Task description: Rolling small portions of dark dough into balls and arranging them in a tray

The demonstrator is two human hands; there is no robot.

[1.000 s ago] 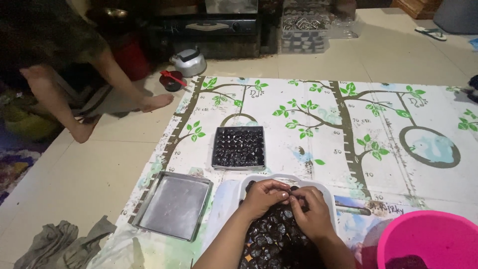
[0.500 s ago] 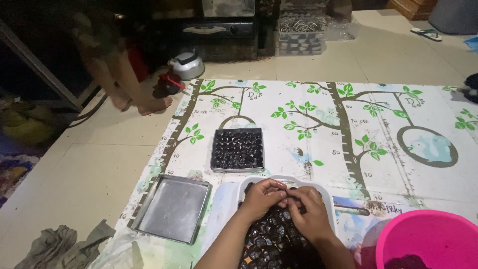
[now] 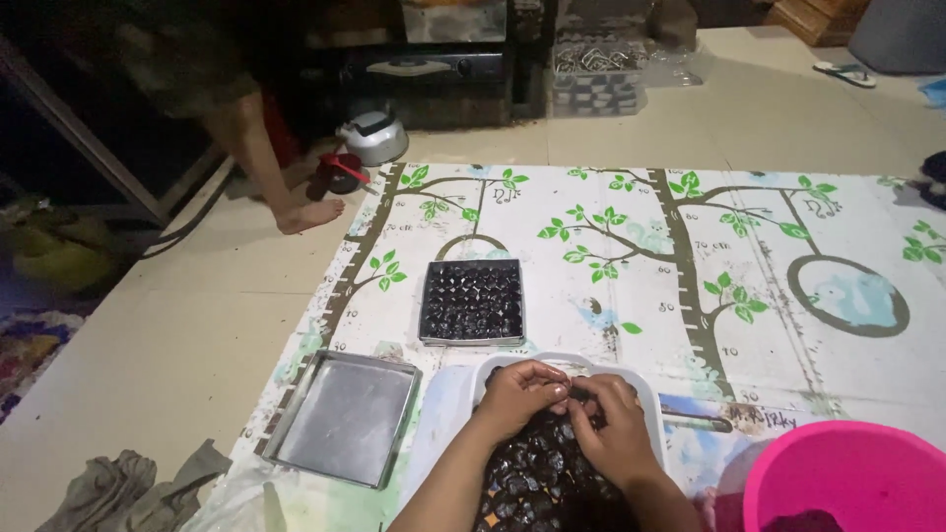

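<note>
Moved: bystander's leg (image 3: pixel 266 163) has shifted away; both hands stayed put.
Left hand (image 3: pixel 519 394): fingers pinch a dark piece (image 3: pixel 579 392).
Right hand (image 3: pixel 616 429): fingers closed on the same piece.
Basin (image 3: pixel 645 379): white, beneath the hands, holding dark pieces.
Beyond: empty metal tray (image 3: pixel 340 419), filled square tray (image 3: pixel 473 300), on the mat (image 3: pixel 690 256).

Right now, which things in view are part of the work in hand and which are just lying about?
In use:
left hand and right hand, pinching a dark piece
white basin of dark pieces
filled square tray
empty metal tray

Lying about:
pink tub
grey rags
sandal
small pot
</note>
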